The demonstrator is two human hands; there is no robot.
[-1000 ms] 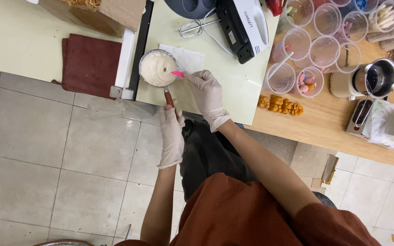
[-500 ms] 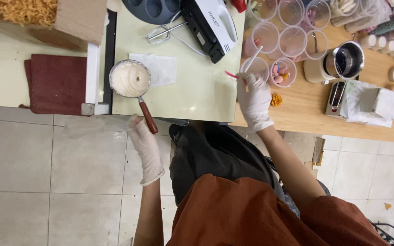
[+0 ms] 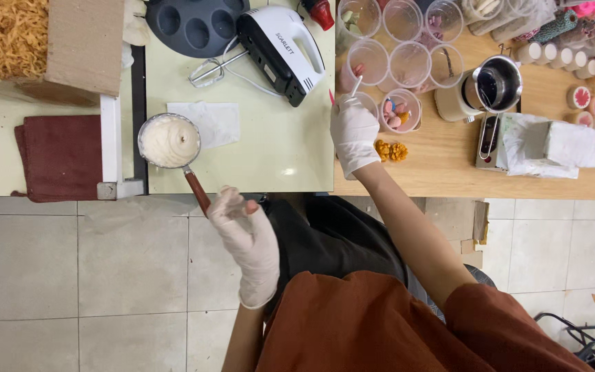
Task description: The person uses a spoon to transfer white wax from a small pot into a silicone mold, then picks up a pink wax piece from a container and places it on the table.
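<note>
Head view: your left hand (image 3: 248,231) hovers loosely open beside the small pan of cream (image 3: 169,141) on the surface (image 3: 277,151); your right hand's (image 3: 354,131) grip closes on a stick in a far cup (image 3: 366,103).

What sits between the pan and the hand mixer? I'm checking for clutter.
In the head view, a white napkin lies between the pan and the mixer.

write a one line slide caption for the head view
Gloved left hand at the pan handle, right hand reaching to the cups.
</note>
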